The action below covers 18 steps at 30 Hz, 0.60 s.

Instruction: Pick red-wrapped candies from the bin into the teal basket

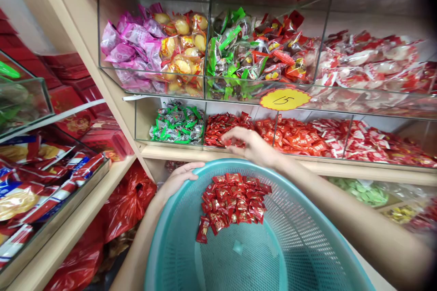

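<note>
My left hand (178,179) grips the far rim of a teal plastic basket (293,254), fingers curled over the edge. Several red-wrapped candies (232,203) lie in a pile inside the basket. My right hand (251,144) reaches over the basket's rim into a clear bin of dark red wrapped candies (223,128), fingers bent down onto the candies. Whether any candy is in the fingers is hidden.
Clear bins on wooden shelves hold green-silver candies (177,123), red-and-white candies (341,138), and purple, yellow and green packets above. A yellow price tag (285,98) marked 5 sits on the upper bin. Red bags (126,200) sit below left; glass bins of packets stand at left.
</note>
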Available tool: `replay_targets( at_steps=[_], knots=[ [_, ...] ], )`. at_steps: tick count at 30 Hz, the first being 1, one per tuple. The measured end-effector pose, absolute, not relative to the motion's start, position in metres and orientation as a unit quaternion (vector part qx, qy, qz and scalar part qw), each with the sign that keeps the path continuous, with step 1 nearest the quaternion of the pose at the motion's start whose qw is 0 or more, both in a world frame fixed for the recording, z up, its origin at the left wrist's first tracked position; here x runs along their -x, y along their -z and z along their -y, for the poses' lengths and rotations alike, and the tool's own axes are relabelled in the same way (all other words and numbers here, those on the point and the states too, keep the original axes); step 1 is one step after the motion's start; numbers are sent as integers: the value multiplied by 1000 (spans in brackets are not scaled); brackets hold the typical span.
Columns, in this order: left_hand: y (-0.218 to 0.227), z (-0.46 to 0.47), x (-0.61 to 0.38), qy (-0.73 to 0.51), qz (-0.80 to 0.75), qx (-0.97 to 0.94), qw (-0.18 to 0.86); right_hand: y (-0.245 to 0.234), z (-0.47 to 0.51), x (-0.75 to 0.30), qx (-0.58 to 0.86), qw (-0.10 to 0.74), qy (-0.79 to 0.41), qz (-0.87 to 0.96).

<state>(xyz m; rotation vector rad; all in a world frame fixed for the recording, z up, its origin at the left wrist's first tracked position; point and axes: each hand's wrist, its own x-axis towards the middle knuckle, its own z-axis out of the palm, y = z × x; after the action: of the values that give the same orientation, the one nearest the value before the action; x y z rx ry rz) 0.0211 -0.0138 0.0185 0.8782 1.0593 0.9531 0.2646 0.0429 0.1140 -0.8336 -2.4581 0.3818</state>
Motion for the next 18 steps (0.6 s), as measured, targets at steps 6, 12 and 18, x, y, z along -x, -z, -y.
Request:
replay_targets(
  at_steps=[6,12,18],
  knots=[
    [-24,17,-23,-429,-470,-416,649,-67,30,-232,172,98,-54,979],
    [-25,19,-23,-415,-484,-409,653,-18,47,-215,98,36,43,994],
    [-20,16,-21,-417,-473,-411,659,-4,52,-204,65,53,64,994]
  ],
)
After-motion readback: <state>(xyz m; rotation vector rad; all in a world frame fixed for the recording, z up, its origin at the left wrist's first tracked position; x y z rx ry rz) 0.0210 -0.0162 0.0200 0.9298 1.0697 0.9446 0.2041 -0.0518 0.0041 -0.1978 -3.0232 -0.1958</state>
